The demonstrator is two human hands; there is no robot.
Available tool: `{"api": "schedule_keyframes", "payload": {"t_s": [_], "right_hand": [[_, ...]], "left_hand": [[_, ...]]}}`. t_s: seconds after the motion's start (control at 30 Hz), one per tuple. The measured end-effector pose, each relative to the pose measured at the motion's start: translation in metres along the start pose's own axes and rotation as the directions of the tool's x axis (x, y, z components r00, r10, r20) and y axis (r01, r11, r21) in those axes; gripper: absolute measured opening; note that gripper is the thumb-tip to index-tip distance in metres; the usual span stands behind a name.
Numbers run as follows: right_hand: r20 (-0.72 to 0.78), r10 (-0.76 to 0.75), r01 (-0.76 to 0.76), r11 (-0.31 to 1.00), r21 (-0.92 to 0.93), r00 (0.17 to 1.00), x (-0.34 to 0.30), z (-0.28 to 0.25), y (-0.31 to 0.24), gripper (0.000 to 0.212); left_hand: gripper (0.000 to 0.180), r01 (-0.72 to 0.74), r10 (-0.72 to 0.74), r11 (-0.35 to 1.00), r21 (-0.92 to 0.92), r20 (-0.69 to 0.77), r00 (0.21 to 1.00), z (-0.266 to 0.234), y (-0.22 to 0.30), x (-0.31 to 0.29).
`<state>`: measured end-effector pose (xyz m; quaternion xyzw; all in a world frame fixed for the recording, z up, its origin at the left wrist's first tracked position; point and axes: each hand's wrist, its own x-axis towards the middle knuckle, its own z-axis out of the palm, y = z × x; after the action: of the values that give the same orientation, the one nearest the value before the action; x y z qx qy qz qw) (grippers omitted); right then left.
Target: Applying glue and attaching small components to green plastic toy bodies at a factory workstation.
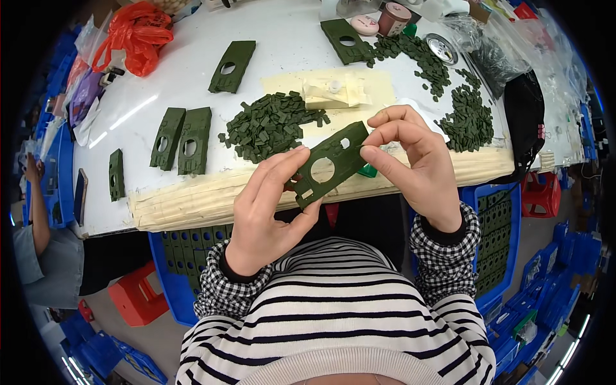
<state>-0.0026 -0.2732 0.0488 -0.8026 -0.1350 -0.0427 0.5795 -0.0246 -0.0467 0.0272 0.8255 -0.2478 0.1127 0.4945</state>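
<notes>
My left hand (260,208) grips a dark green plastic tank hull part (345,160) by its lower left end, thumb below and fingers along its upper edge. The part is tilted up to the right and has a large round hole and a smaller opening. At its upper right end, my right hand (420,167) pinches thumb and forefinger together; whatever is between them is too small to make out. Just beyond the left hand lies a heap of small dark green plastic pieces (263,128). Similar hull parts (195,144) lie flat on the table to the left.
A small cream block (317,96) stands at mid-table. More small pieces (467,119) lie at right. A red plastic bag (138,38) sits far left, a pink tin (394,19) at the back. Blue crates (174,298) of hull parts flank me below the padded table edge (186,205). Another person (51,263) is at left.
</notes>
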Motion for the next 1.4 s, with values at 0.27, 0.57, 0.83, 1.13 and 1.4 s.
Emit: {"api": "schedule_keyframes", "payload": {"t_s": [0.27,0.57,0.83,1.13,1.4], "right_hand": [[0.027,0.015,-0.015,1.0,-0.002,1.0,0.0053,0.0024,-0.001,0.01],[0.096,0.119,-0.127,0.988,0.089,0.988,0.0083,0.0005,0.0001,0.01],[0.1,0.119,-0.129,0.987,0.092,0.988,0.0089,0.0011,-0.0006,0.01],[0.08,0.099,-0.105,0.993,0.063,0.992,0.0087,0.0032,0.0002,0.01],[0.082,0.077,-0.083,0.994,0.07,0.994,0.0084,0.0044,0.0011,0.011]], "left_hand": [[0.058,-0.039,0.039,0.999,0.0,0.023,0.999,-0.0002,0.0007,-0.0013],[0.059,-0.054,0.054,0.999,0.002,0.033,0.998,-0.0008,0.0003,-0.0019],[0.058,-0.07,0.069,0.997,0.019,0.029,0.997,-0.001,0.0008,-0.0017],[0.055,-0.15,0.15,0.987,0.057,0.001,0.989,-0.0007,-0.0022,-0.0031],[0.053,-0.227,0.227,0.969,0.1,0.002,0.974,-0.0026,-0.0051,-0.0038]]}}
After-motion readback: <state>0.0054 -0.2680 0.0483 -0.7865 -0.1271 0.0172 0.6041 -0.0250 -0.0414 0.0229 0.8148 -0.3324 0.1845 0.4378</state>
